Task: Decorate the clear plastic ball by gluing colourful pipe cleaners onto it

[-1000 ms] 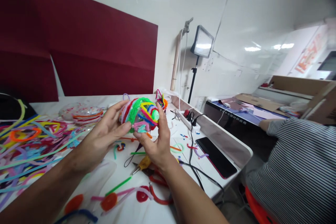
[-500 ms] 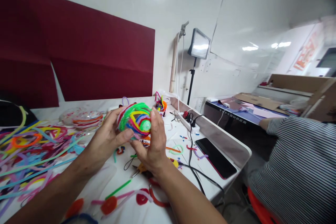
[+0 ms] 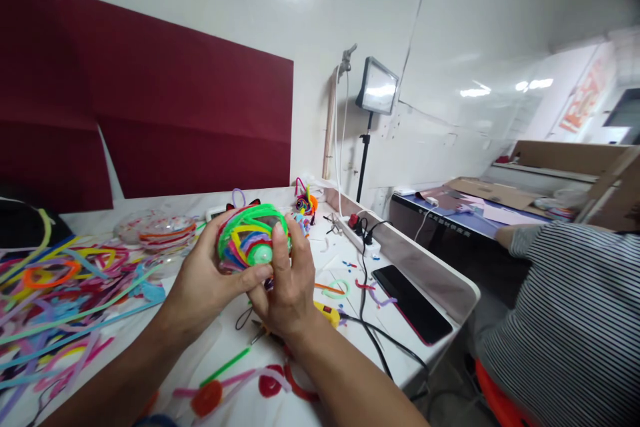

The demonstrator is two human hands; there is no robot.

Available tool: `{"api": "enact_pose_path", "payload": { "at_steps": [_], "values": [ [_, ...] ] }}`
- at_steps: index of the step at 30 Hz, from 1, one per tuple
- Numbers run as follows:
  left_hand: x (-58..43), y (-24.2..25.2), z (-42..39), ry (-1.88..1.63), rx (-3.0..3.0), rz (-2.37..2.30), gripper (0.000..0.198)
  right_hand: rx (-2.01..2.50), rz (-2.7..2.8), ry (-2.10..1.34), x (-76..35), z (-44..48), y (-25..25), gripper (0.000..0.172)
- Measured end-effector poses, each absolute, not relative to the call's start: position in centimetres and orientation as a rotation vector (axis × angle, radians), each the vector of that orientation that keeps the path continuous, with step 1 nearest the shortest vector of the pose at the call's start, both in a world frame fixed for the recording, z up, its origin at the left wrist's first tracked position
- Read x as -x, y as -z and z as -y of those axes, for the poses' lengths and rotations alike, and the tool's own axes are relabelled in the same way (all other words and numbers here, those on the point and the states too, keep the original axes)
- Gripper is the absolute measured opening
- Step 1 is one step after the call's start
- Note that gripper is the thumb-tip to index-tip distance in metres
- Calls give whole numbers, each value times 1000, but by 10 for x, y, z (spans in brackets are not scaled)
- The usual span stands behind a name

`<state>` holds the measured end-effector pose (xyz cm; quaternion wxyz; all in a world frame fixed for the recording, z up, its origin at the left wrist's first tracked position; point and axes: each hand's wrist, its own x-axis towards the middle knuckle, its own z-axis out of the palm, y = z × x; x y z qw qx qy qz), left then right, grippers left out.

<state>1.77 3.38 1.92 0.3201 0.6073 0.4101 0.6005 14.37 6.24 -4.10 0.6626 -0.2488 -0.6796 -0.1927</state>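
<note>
Between my two hands, raised above the white table, is a ball wrapped with colourful pipe cleaners (image 3: 250, 233), green on the outside, with yellow, red and blue loops and a shiny pale-green round piece. My left hand (image 3: 213, 267) grips its left side, thumb along the bottom. Fingers of my right hand (image 3: 287, 273) press on its right side, close to the green piece. Below my right wrist lies a yellow-handled tool (image 3: 327, 313), partly hidden. A green pipe cleaner piece (image 3: 225, 365) and a red felt-like disc (image 3: 207, 399) lie in front of my forearms.
Loose pipe cleaners (image 3: 65, 307) cover the table's left side, with clear bowls (image 3: 167, 232) behind them. To the right are a phone (image 3: 413, 303), black cables (image 3: 365, 280) and a power strip (image 3: 367, 243). A person in a striped shirt (image 3: 575, 320) sits at right.
The wrapped ball has turned and shifted slightly left in my hands. My right fingers have moved across its front, nearer the green piece.
</note>
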Motion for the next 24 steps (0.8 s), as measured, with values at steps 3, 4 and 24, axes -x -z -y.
{"api": "enact_pose_path", "payload": {
  "at_steps": [3, 4, 24],
  "values": [
    [-16, -19, -35, -1593, -1622, -1083, 85, 573, 1558, 442, -144, -61, 39, 90],
    [-15, -19, -35, -1596, -1633, -1064, 84, 562, 1564, 437, -144, -61, 38, 91],
    [4, -15, -25, -1604, -983, -764, 59, 433, 1441, -331, -136, -36, 25, 77]
  ]
}}
